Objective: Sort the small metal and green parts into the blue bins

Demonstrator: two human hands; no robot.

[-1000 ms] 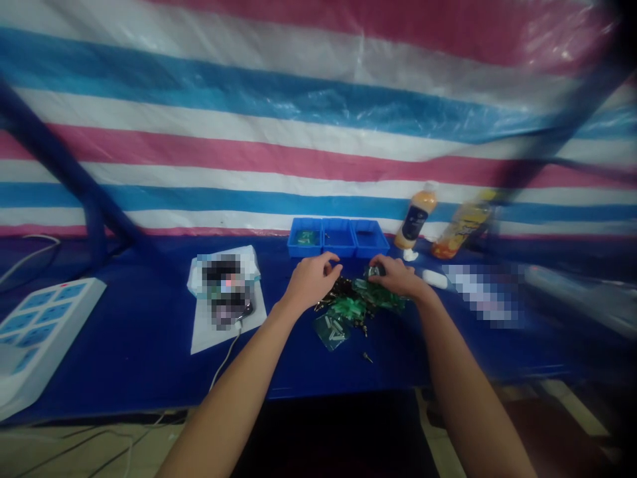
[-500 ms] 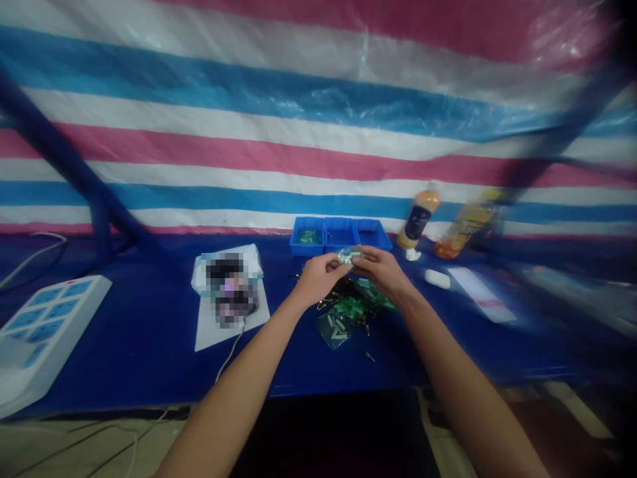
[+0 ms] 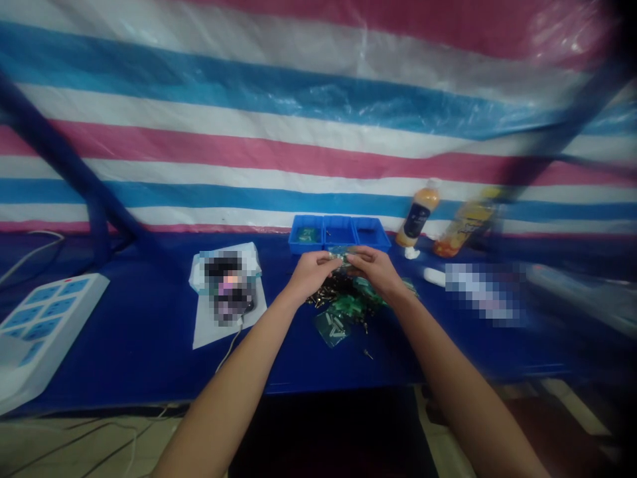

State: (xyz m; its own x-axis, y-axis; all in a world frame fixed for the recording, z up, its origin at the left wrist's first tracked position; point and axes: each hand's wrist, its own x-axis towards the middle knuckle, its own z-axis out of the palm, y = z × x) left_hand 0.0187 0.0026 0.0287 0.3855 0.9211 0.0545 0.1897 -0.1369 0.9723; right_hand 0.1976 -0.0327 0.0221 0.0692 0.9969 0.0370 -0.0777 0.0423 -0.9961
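A blue surface [image 3: 149, 358] runs across the view, and a plastic tarpaulin [image 3: 318, 159] striped in pink, white and blue is hung behind it. Dark blue frame poles [image 3: 64, 153] are seen crossing in front of the tarpaulin at both sides. Below the front edge, a beige floor [image 3: 74, 445] is crossed by thin cables.

At the far left, a white power strip [image 3: 44, 332] with blue socket panels is set on the surface. Next to it, a white paper sheet [image 3: 226, 338] is laid flat, with a pixelated object [image 3: 229, 289] on top that is too obscured to identify, and a thin white cable [image 3: 229, 355] is led away from it towards the front.

At the centre, a small shiny green packet [image 3: 341, 252] is held up between the left hand [image 3: 312, 275] and the right hand [image 3: 375, 269], each grip narrow and pinched on it just in front of a blue three-compartment tray [image 3: 338, 234]. A small green item [image 3: 307, 234] is held in the tray's left compartment.

Beneath the hands, a heap of brass pins [image 3: 323, 295] is mixed with green plastic bags [image 3: 348, 307]. A bagged bundle of pins [image 3: 331, 328] is lying at the front of the heap, and a loose pin [image 3: 368, 354] is lying apart from it.

To the right, an orange-capped bottle [image 3: 417, 216] and a tilted yellow bottle [image 3: 465, 222] are stood near the tarpaulin. A white bar [image 3: 434, 277] is placed beside a pixelated patch [image 3: 482, 292].
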